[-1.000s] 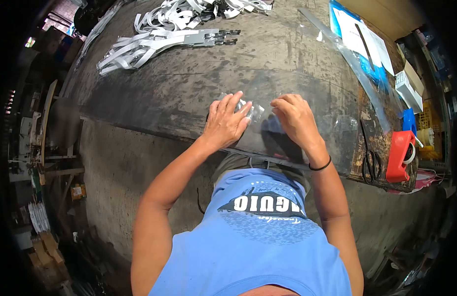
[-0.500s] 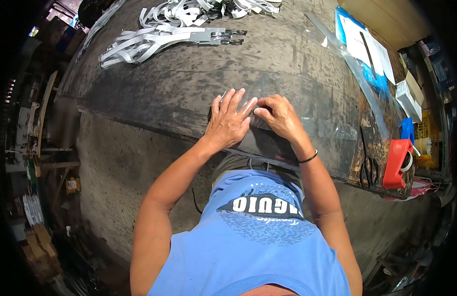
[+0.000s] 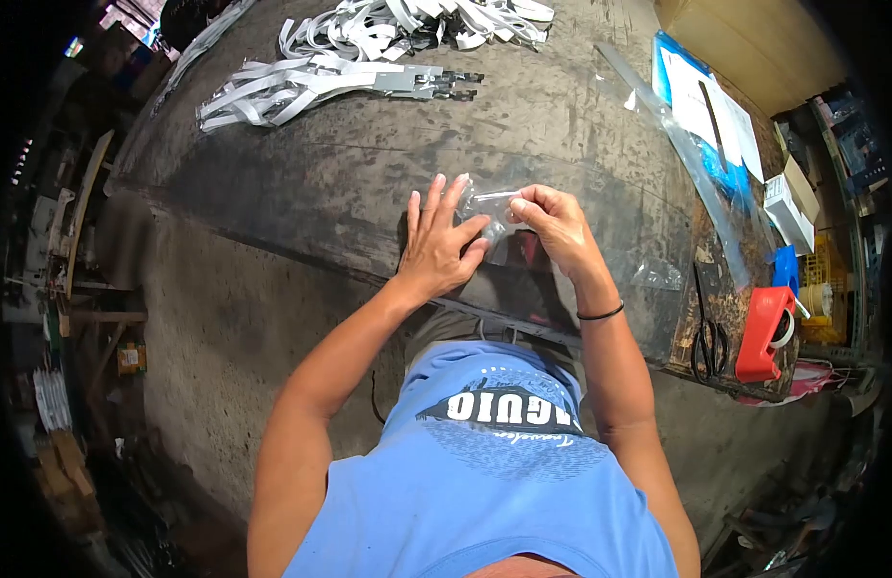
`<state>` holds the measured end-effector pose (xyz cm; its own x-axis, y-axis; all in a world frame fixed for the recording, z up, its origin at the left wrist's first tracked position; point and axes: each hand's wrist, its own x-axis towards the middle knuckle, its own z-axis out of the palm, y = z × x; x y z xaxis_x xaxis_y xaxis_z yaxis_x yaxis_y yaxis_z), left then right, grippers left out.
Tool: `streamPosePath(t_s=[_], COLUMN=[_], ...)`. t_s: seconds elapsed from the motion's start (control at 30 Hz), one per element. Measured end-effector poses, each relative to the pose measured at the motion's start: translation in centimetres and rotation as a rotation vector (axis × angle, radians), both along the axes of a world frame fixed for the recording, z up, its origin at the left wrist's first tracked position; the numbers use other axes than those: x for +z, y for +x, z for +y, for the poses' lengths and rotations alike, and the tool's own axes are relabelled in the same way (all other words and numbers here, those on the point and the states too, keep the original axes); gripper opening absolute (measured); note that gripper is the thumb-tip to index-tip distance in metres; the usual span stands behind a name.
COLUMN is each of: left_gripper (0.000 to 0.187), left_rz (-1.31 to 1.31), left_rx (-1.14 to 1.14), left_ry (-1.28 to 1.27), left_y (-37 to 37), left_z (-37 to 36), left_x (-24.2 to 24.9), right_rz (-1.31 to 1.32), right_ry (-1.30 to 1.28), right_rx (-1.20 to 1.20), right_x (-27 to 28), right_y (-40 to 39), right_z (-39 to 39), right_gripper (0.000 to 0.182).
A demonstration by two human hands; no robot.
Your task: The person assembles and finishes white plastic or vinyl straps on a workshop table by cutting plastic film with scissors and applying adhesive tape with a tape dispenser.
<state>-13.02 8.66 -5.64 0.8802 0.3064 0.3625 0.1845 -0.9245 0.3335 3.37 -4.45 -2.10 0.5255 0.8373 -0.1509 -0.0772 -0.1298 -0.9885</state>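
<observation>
A clear plastic bag (image 3: pixel 492 204) lies on the dark worktable (image 3: pixel 350 178) near its front edge. My left hand (image 3: pixel 434 241) rests with spread fingers on the table and on the left part of the plastic. Thumb and forefinger of my right hand (image 3: pixel 560 229) pinch the right side of the bag, lifting it a little. Light glints off its folds, and I cannot make out whether anything is inside. Farther back lies a bundle of white lanyards (image 3: pixel 292 89) with grey ends and black clips, partly in clear plastic.
More white lanyards (image 3: pixel 369 29) are heaped at the far edge. Along the right side are a clear plastic strip (image 3: pixel 672 135), papers on a blue packet (image 3: pixel 701 101), a small white box (image 3: pixel 788 212), black scissors (image 3: pixel 708 342) and a red tape dispenser (image 3: pixel 762 332). Another clear plastic piece (image 3: pixel 658 275) lies nearby.
My right hand has moved slightly right, drawing the side of the plastic bag away from my left hand, so more of the bag shows. My left hand stays nearly in place.
</observation>
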Motion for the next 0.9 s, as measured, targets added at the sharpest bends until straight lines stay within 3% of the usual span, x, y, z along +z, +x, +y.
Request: streamPosePath(t_s=[0.07,0.13,0.2,0.27,0.3,0.47,0.53,0.7,0.9], left_gripper=[0.032,0.026,0.029,0.035,0.037,0.030,0.028,0.026,0.029], left_rz=[-0.142,-0.295,-0.424,-0.207,-0.295,-0.303,-0.314,-0.284,-0.289], left_rx=[0.011,0.147,0.110,0.163,0.148,0.183,0.216,0.172,0.156], left_ry=[0.002,-0.360,-0.385,-1.322,-1.468,-1.467,-1.448,-1.212,-1.423], left_y=[-0.4,-0.5,0.5,1.1,2.0,3.6,3.9,4.5,4.4], left_z=[-0.3,-1.1,-0.7,-1.2,-1.4,-1.0,-0.9,-1.3,-2.1], left_x=[0.4,0.9,1.3,3.5,2.9,2.6,2.4,2.2,3.3], right_rz=[-0.010,-0.006,0.003,0.012,-0.003,-0.246,-0.600,-0.858,-1.054], right_ry=[0.011,0.029,0.050,0.065,0.032,-0.025,0.184,0.265,0.255], right_rx=[0.001,-0.008,-0.001,0.009,0.023,-0.125,-0.295,-0.218,-0.165], right_x=[-0.1,-0.1,-0.7,-0.6,-0.4,0.0,0.0,0.5,0.2], right_y=[0.1,-0.2,-0.2,-0.5,-0.5,-1.5,-1.8,-2.1,-1.4], right_z=[0.1,0.0,0.2,0.2,0.2,0.1,-0.1,-0.4,-0.3], right_gripper=[0.024,0.026,0.026,0.026,0.027,0.023,0.020,0.031,0.023])
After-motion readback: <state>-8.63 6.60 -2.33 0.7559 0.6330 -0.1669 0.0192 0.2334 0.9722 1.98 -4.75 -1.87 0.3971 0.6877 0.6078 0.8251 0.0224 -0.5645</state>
